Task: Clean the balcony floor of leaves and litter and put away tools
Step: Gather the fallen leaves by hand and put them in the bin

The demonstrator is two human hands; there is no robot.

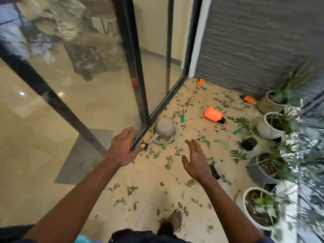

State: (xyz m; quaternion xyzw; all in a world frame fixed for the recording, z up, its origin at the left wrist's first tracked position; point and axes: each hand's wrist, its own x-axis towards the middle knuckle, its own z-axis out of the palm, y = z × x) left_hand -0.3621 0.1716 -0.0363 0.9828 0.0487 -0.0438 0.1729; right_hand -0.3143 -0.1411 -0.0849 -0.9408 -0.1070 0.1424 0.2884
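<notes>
Green leaves point(169, 162) lie scattered over the beige balcony floor point(157, 195). An orange spray bottle point(214, 114) lies on its side in the middle. Two teal-handled tools point(182, 117) point(237, 131) lie on the floor, and small orange items sit near the wall point(201, 81) point(249, 99). A grey overturned pot point(165, 127) sits on a white coil by the door frame. My left hand point(122, 146) reaches forward, fingers straight, at the edge of the glass door. My right hand point(197, 159) is spread above the floor, holding nothing.
A black-framed glass sliding door point(140, 85) stands on the left. Potted plants point(270, 123) point(259, 207) line the right side. A black object point(214, 171) lies by my right hand, another point(249, 143) near the pots. My bare foot point(175, 219) stands below.
</notes>
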